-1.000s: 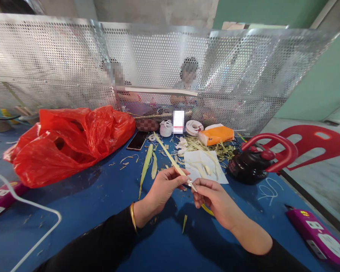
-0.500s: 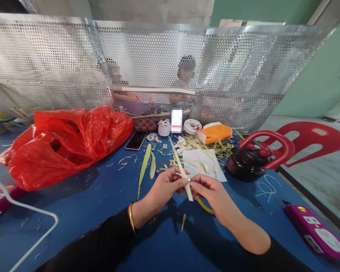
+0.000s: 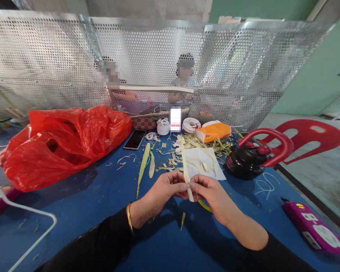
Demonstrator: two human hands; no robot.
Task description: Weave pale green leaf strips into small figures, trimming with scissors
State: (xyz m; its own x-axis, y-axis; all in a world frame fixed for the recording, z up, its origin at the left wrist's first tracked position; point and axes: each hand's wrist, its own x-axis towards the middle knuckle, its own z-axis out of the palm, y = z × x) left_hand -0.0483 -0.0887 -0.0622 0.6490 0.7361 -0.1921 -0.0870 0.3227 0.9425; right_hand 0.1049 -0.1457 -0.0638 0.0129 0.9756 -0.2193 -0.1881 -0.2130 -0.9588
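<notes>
A crumpled red bag (image 3: 82,141) lies on the left of the blue desk (image 3: 107,189), a phone (image 3: 134,139) just beside it. At the right, a black jug (image 3: 242,163) stands near an orange packet (image 3: 215,132) and a red chair (image 3: 328,132). A perforated metal screen (image 3: 150,49) rises behind.

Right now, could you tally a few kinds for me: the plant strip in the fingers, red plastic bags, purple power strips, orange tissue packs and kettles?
Plant strip in the fingers: 1
Red plastic bag: 1
Purple power strips: 2, one partly out of frame
Orange tissue pack: 1
Kettle: 1
Total: 6
</notes>
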